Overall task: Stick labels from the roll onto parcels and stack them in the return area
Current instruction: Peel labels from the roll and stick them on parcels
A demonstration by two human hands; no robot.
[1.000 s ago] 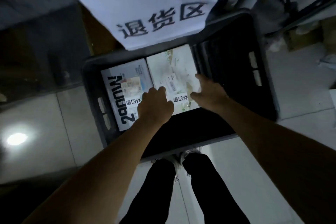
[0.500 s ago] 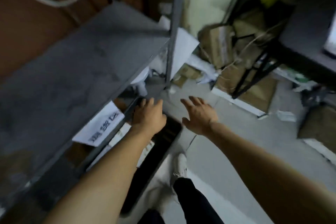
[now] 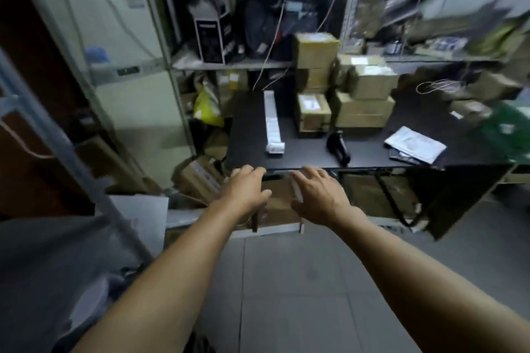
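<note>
A white label roll (image 3: 274, 148) lies on the black table (image 3: 309, 152), its strip unrolled toward the back. Several cardboard parcels (image 3: 312, 114) stand stacked behind it, one larger pile (image 3: 364, 106) to their right. My left hand (image 3: 246, 189) and my right hand (image 3: 318, 195) reach forward side by side, just short of the table's front edge, fingers relaxed and holding nothing. The return crate is out of view.
A black handheld scanner (image 3: 338, 146) and a grey mailer bag (image 3: 415, 145) lie on the table. Metal shelving (image 3: 246, 66) packed with boxes rises behind. Cartons (image 3: 198, 178) sit on the floor under the table's left end. A grey shelf (image 3: 43, 266) stands at my left.
My view has swung up and away from the return crate with its two parcels to the work table. Both hands left the parcel and now stretch empty toward the table.
</note>
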